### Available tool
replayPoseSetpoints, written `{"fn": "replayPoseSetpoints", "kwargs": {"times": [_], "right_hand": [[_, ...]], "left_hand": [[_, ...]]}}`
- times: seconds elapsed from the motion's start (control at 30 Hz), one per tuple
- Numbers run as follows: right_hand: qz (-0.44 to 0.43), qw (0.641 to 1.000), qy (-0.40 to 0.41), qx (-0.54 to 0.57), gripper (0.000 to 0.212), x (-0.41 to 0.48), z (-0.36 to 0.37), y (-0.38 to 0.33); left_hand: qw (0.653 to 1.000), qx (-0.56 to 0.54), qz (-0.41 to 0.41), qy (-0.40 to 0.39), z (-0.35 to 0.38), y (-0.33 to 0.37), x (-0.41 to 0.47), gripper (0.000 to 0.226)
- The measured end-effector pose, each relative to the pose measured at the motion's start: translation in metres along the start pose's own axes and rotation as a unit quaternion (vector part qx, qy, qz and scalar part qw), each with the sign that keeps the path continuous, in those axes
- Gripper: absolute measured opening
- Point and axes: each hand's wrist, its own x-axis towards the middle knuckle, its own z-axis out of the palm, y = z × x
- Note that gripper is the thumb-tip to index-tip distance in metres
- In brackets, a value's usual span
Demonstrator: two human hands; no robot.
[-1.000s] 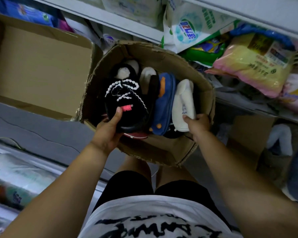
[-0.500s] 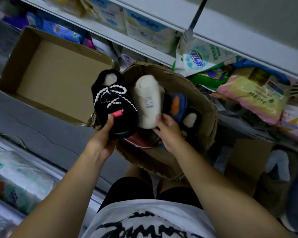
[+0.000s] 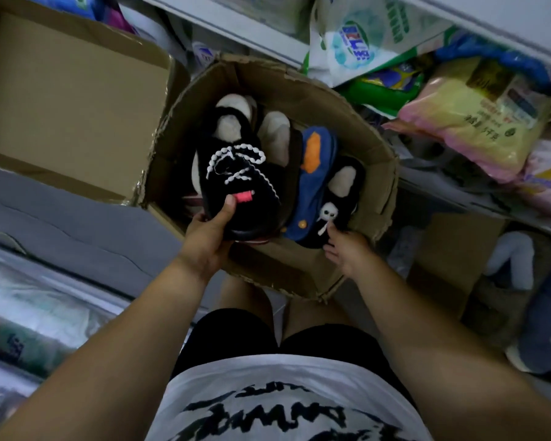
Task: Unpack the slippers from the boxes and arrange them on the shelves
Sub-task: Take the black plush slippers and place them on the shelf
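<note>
A worn cardboard box (image 3: 388, 173) in front of me holds several slippers. My left hand (image 3: 207, 237) grips a black slipper with white laces and a red tag (image 3: 245, 186) by its toe, thumb on top, over the left half of the box. Behind it stands a white slipper (image 3: 275, 135). A blue slipper with an orange patch (image 3: 315, 173) lies in the middle. My right hand (image 3: 347, 249) reaches in at the right, its fingertips touching the toe of a black slipper with a small white figure (image 3: 344, 192).
An empty open cardboard box (image 3: 61, 106) lies at the left. Shelves (image 3: 236, 23) behind and to the right carry soft packs (image 3: 477, 122). Another box (image 3: 452, 249) and plush items stand low at the right. Wrapped packs (image 3: 29, 313) lie at the lower left.
My right hand let go of the white slipper, which is back in the box, and moved right to the black slipper with the white figure. My left hand lowered the laced slipper over the box.
</note>
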Motion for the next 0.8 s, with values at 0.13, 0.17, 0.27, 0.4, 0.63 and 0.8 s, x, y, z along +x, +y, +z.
{"fn": "replayPoseSetpoints", "kwargs": {"times": [0.13, 0.17, 0.27, 0.4, 0.63, 0.8], "right_hand": [[0.084, 0.99, -0.052, 0.104, 0.076, 0.019, 0.022, 0.016], [0.092, 0.988, -0.045, 0.115, 0.08, 0.024, 0.027, 0.022], [0.1, 0.987, -0.02, 0.128, 0.083, 0.039, 0.035, 0.036], [0.085, 0.975, -0.045, 0.199, 0.068, 0.058, 0.041, 0.041], [0.06, 0.958, -0.056, 0.276, 0.074, 0.075, 0.051, 0.032], [0.074, 0.964, -0.033, 0.252, 0.071, 0.068, 0.043, 0.035]], "left_hand": [[1.0, -0.003, -0.01, 0.002, -0.006, -0.009, 0.012, 0.065], [1.0, 0.0, -0.015, -0.004, -0.008, -0.009, 0.014, 0.067], [0.999, 0.004, -0.027, -0.022, -0.015, -0.01, 0.017, 0.089], [0.999, -0.002, -0.033, -0.027, -0.014, -0.017, 0.02, 0.099], [0.999, -0.004, -0.047, 0.0, -0.007, -0.034, 0.02, 0.075], [0.999, -0.005, -0.036, -0.016, -0.013, -0.032, 0.026, 0.095]]}}
